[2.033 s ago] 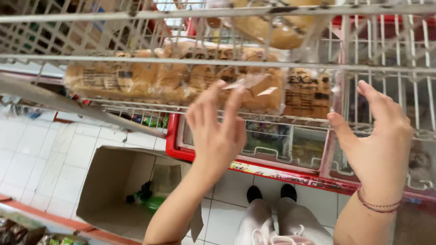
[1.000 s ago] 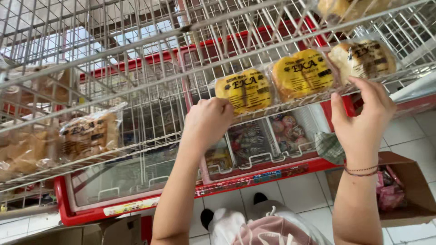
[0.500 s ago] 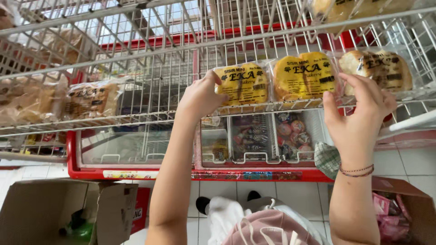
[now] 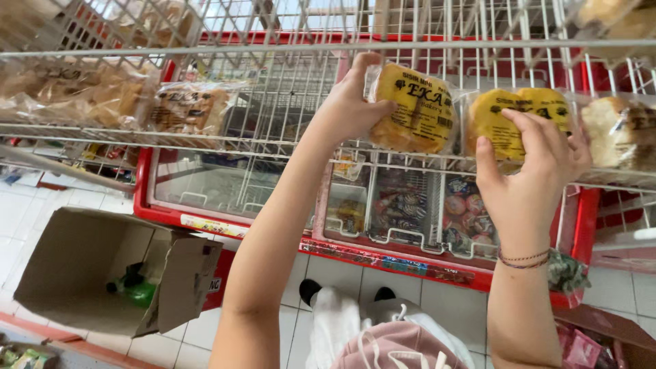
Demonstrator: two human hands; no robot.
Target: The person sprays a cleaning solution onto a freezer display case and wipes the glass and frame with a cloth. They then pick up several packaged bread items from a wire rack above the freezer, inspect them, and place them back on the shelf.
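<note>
My left hand (image 4: pixel 352 102) grips a clear packet of yellow buns (image 4: pixel 417 109) at its left edge, on a white wire shelf (image 4: pixel 273 147). My right hand (image 4: pixel 529 171) lies against the front of a second yellow bun packet (image 4: pixel 502 113) just to the right, fingers spread over it. A third packet with paler bread (image 4: pixel 618 133) sits at the far right of the same shelf. Further left on the shelf lie bagged brown loaves (image 4: pixel 184 106).
Below the shelf stands a red chest freezer (image 4: pixel 225 225) with glass lids and packaged goods inside. An open cardboard box (image 4: pixel 102 273) holding a green object rests on the white tiled floor at left. My legs and shoes (image 4: pixel 342 294) show beneath. Another wire shelf (image 4: pixel 342 48) runs overhead.
My view has swung right from the brown loaves to the yellow bun packets. My left hand has closed on the left packet and my right hand has spread over the second one.
</note>
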